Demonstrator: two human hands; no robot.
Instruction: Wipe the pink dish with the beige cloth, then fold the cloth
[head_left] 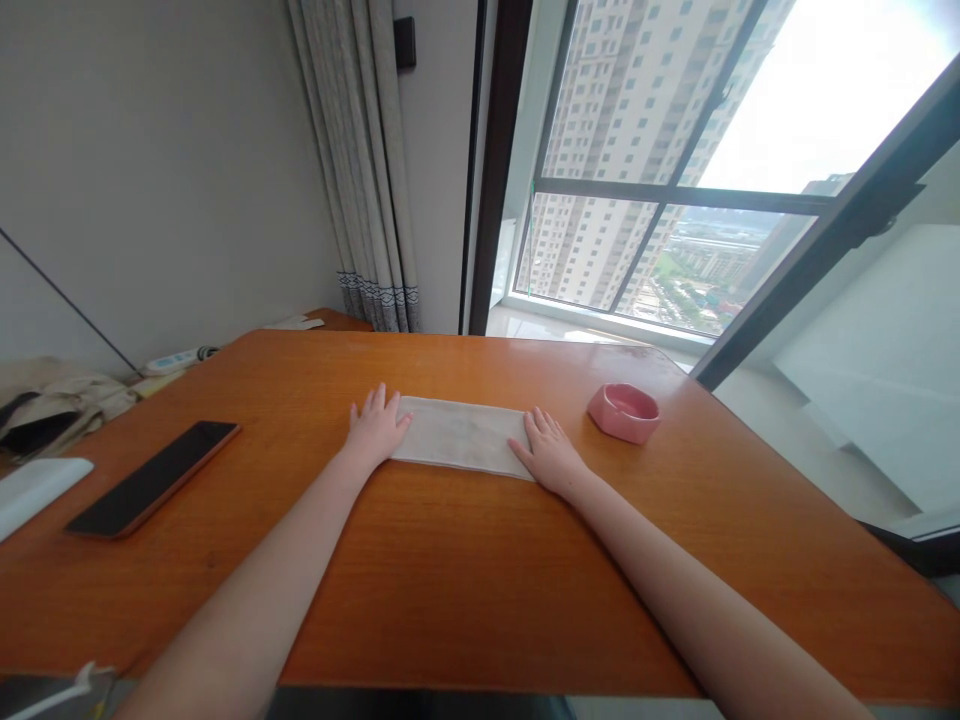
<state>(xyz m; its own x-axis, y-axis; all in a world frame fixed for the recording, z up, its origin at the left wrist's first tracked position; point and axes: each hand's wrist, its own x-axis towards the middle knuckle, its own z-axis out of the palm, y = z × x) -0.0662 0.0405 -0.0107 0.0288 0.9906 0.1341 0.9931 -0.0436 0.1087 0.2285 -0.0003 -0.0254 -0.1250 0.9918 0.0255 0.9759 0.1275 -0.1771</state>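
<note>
A pale, off-white cloth lies flat on the wooden table, folded into a long strip that runs left to right. On its left end rests my left hand, open, with the fingers spread and pointing away from me. My right hand lies open over the opposite end, its thumb stretched inward across the cloth. Neither hand grips the fabric; both look pressed flat. The cloth's ends are partly hidden under the hands.
Right of my right hand sits a pink, angular bowl. A dark phone-like slab lies at the left, beside a white object. The table ends at a window side on the right. A power strip lies beyond its left edge.
</note>
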